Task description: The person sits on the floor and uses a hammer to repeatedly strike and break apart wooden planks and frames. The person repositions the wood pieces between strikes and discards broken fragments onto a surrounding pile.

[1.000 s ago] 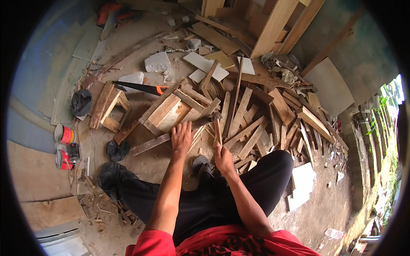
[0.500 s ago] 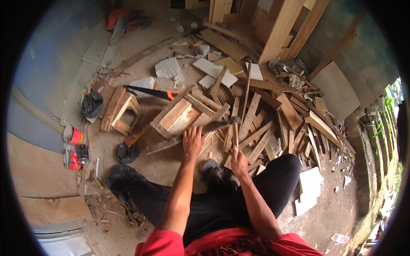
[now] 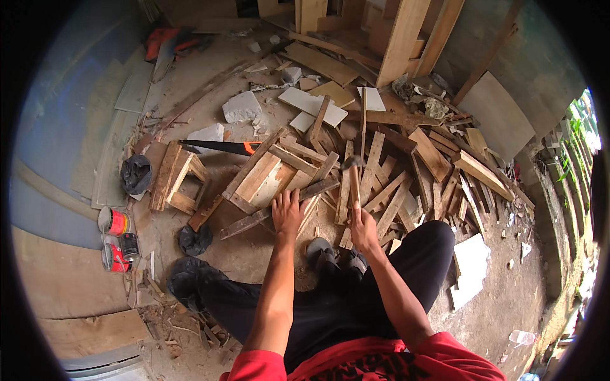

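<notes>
My left hand (image 3: 287, 213) presses flat, fingers spread, on a long dark wooden strip (image 3: 254, 219) lying across the ground beside a small wooden frame (image 3: 267, 174). My right hand (image 3: 363, 230) grips the wooden handle of a hammer (image 3: 352, 174); its metal head is raised above the heap of short planks (image 3: 387, 184). I squat on the dirt floor, my shoes just below both hands.
A handsaw with an orange handle (image 3: 219, 147) lies left of the frame. A small wooden stool frame (image 3: 175, 184) lies farther left. Red cans (image 3: 114, 222) stand at the left. Boards lean at the back (image 3: 400, 38). White tile pieces (image 3: 311, 105) are scattered about.
My right hand has brought the hammer upright, with its head lifted over the planks. My left hand has stayed pressed on the dark strip. The view has shifted slightly.
</notes>
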A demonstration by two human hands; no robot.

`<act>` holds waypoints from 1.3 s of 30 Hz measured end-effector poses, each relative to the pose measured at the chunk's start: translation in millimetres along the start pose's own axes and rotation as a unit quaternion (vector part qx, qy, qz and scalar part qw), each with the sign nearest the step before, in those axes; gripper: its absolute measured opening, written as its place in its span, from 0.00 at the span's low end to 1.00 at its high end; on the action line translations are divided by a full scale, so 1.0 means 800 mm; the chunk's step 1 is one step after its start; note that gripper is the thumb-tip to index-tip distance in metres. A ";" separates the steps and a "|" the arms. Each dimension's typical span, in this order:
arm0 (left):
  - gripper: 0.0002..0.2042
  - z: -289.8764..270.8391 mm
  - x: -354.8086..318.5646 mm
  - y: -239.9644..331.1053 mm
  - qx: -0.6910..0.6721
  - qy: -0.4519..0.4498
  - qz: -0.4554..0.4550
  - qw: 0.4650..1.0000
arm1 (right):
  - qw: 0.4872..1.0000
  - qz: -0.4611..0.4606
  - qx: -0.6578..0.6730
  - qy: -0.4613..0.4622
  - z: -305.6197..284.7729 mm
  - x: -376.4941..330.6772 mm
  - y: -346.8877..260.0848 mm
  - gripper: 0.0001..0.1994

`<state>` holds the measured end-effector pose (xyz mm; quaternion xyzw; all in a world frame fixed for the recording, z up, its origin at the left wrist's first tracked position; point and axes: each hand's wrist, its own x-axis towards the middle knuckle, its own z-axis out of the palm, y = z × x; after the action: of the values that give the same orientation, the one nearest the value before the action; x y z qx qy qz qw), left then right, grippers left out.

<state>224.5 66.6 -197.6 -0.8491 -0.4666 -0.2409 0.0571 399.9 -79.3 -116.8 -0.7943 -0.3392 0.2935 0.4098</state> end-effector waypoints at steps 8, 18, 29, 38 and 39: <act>0.22 -0.006 0.000 -0.004 -0.008 0.024 -0.016 1.000 | 0.968 -0.221 0.098 0.073 -0.015 -0.005 -0.081 0.21; 0.22 -0.005 0.001 -0.001 -0.006 0.009 -0.014 1.000 | 0.984 -0.149 0.065 0.071 -0.013 -0.020 -0.054 0.23; 0.23 -0.005 0.012 -0.012 -0.047 0.006 -0.017 0.999 | 0.995 -0.097 -0.018 0.024 0.003 -0.013 0.010 0.30; 0.23 -0.086 0.067 -0.072 -0.371 -0.095 0.019 0.924 | 0.909 0.107 0.383 -0.124 -0.013 -0.070 -0.044 0.23; 0.23 -0.119 0.072 -0.066 -0.415 -0.122 -0.009 0.902 | 0.892 0.122 0.410 -0.147 -0.009 -0.078 -0.048 0.21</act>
<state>173.0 109.9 -94.5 -0.8145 -0.3357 -0.3072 -0.3599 356.4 -114.8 -68.5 -0.5386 -0.1457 0.5674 0.6056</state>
